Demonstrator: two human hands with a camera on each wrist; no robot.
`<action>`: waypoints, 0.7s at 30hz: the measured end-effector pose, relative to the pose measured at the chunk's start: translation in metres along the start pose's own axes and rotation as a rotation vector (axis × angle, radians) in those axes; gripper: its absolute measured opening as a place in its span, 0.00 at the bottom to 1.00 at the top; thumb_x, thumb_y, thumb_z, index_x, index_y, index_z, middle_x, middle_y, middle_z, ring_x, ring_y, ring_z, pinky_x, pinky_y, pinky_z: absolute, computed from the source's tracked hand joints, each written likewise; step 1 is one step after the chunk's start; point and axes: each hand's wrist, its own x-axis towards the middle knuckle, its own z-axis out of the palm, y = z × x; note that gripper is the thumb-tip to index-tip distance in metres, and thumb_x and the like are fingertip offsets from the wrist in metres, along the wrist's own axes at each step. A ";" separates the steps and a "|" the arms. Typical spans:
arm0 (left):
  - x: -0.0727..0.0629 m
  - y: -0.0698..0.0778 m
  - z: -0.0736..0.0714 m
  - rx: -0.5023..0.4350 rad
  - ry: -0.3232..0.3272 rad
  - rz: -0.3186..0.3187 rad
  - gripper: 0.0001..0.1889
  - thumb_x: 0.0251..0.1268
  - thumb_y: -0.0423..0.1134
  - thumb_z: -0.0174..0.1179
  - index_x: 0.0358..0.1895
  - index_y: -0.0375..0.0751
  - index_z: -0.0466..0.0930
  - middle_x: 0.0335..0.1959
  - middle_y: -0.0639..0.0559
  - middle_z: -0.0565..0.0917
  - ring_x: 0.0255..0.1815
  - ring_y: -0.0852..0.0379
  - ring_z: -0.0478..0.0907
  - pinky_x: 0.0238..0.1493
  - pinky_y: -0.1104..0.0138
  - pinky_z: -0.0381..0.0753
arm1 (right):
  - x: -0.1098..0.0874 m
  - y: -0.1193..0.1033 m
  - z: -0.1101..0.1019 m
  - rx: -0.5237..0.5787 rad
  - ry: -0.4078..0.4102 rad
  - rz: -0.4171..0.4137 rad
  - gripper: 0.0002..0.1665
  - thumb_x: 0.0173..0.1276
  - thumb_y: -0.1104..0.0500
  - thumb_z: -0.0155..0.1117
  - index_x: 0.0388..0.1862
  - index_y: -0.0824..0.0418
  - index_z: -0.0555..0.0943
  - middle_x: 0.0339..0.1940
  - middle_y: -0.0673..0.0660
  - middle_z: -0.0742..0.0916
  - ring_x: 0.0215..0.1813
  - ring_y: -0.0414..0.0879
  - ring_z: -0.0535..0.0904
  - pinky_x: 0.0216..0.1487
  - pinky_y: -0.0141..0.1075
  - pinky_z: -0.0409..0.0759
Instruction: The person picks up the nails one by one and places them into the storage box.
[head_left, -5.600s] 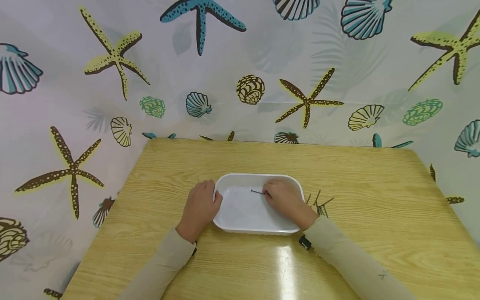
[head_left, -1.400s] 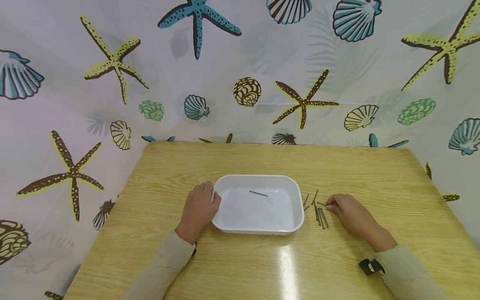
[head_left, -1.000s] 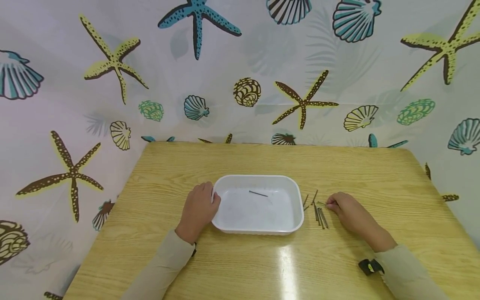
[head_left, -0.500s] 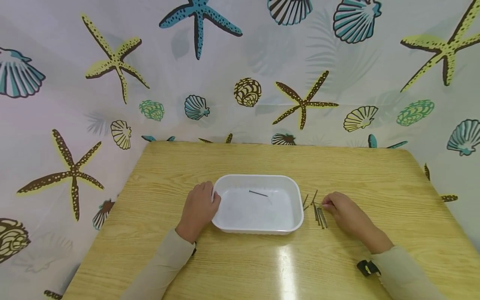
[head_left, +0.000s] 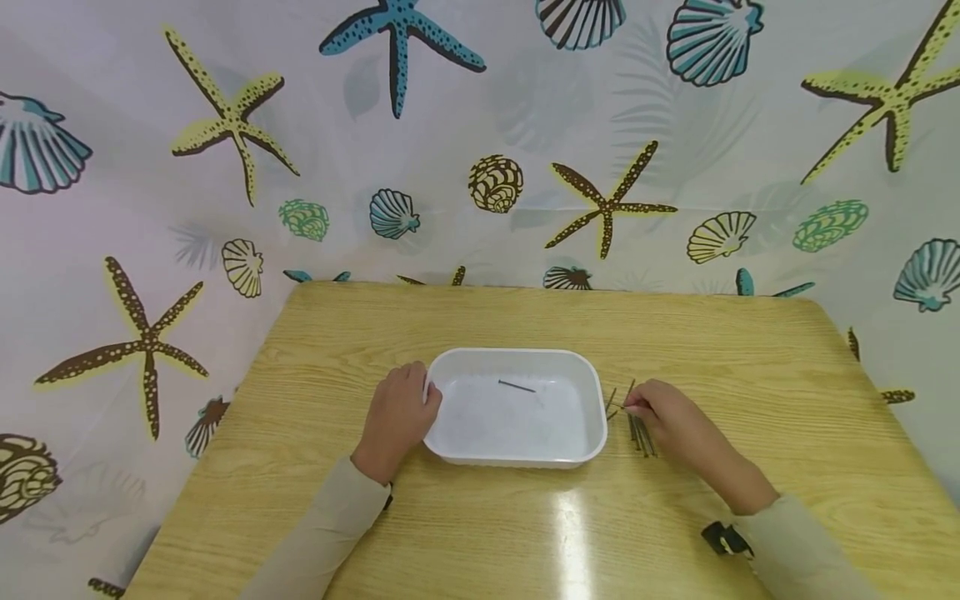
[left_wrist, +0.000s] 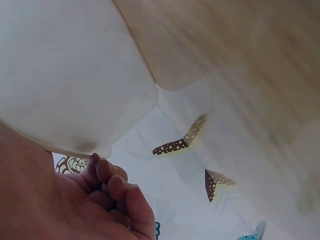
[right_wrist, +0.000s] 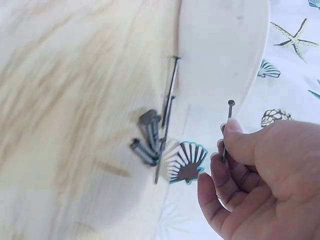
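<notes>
A white plastic tray stands mid-table, and one nail lies on its floor. My left hand holds the tray's left end, thumb over the rim; in the left wrist view its fingers curl beside the tray's edge. Just right of the tray, my right hand pinches a nail between thumb and fingertips, the head end sticking out in the right wrist view. Several loose nails lie on the wood beneath and beside that hand, some partly hidden by it.
The wood-grain table reaches back to a white cloth printed with starfish and shells. More of this cloth hangs at both sides. A bright light reflection lies on the table in front of the tray.
Earlier my right hand was in the tray with a nail, which now lies there. It went to the pile, pinched another nail, and has shifted left toward the tray. My left hand stays put.
</notes>
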 end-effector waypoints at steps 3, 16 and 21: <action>0.000 0.001 0.000 -0.002 -0.001 0.001 0.11 0.63 0.40 0.49 0.23 0.44 0.63 0.18 0.53 0.63 0.20 0.55 0.62 0.22 0.65 0.62 | 0.002 -0.007 0.000 0.003 0.021 -0.040 0.03 0.66 0.63 0.58 0.34 0.63 0.78 0.30 0.48 0.78 0.33 0.41 0.72 0.33 0.37 0.73; 0.000 0.001 -0.001 -0.012 -0.007 -0.011 0.11 0.63 0.40 0.50 0.23 0.45 0.63 0.18 0.53 0.63 0.21 0.55 0.61 0.23 0.65 0.61 | 0.003 -0.015 -0.005 -0.013 -0.007 0.039 0.02 0.66 0.66 0.57 0.33 0.63 0.77 0.30 0.51 0.77 0.32 0.42 0.71 0.33 0.38 0.73; 0.001 0.000 0.000 -0.008 -0.006 -0.008 0.11 0.62 0.40 0.50 0.23 0.44 0.63 0.18 0.53 0.63 0.20 0.56 0.61 0.23 0.65 0.61 | 0.003 -0.014 -0.006 -0.003 0.027 0.059 0.02 0.65 0.68 0.58 0.33 0.64 0.78 0.30 0.51 0.77 0.32 0.43 0.71 0.34 0.39 0.73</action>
